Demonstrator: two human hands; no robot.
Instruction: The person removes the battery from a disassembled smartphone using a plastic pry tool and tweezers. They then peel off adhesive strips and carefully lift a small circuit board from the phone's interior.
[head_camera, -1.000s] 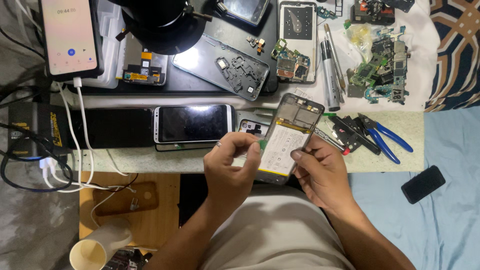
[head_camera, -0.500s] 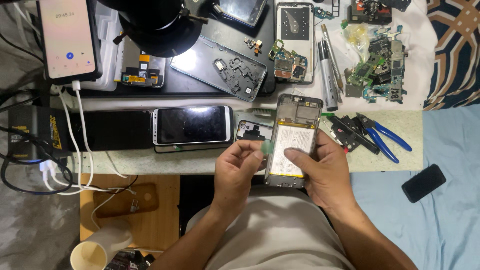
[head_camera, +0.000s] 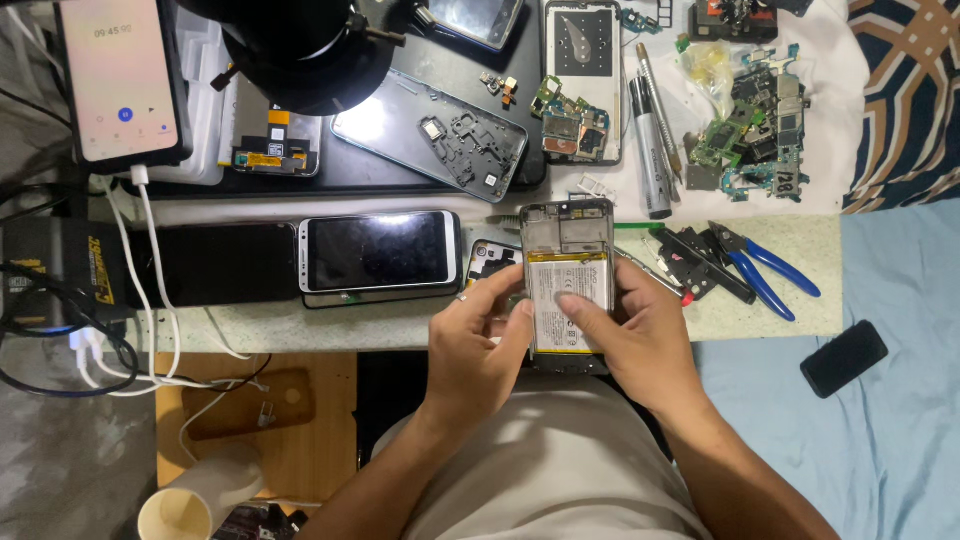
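Worktop (head_camera: 380, 335), pale and speckled, with a dark mat (head_camera: 440, 70) across its far half. Opened phone (head_camera: 567, 285) held above the near edge, right of centre: long axis runs near to far, upper end pointing toward the far edge, open back facing up. Its white rectangular battery (head_camera: 572, 285) carries a yellow strip along its far edge and small dark print, too fine to make out. Left hand (head_camera: 480, 345) curls around the phone's left side, fingers bent and closed on the frame, thumb near the battery's left edge. Right hand (head_camera: 640, 345) grips the right side, fingers closed behind the frame, with one fingertip pressed on the battery face. Just left of the hands, a white-framed phone (head_camera: 380, 252) lies screen up, its long axis along the near edge. Blue-handled pliers (head_camera: 765, 270) lie toward the right edge. A lit phone (head_camera: 120, 80), cable attached, stands at the far left corner.
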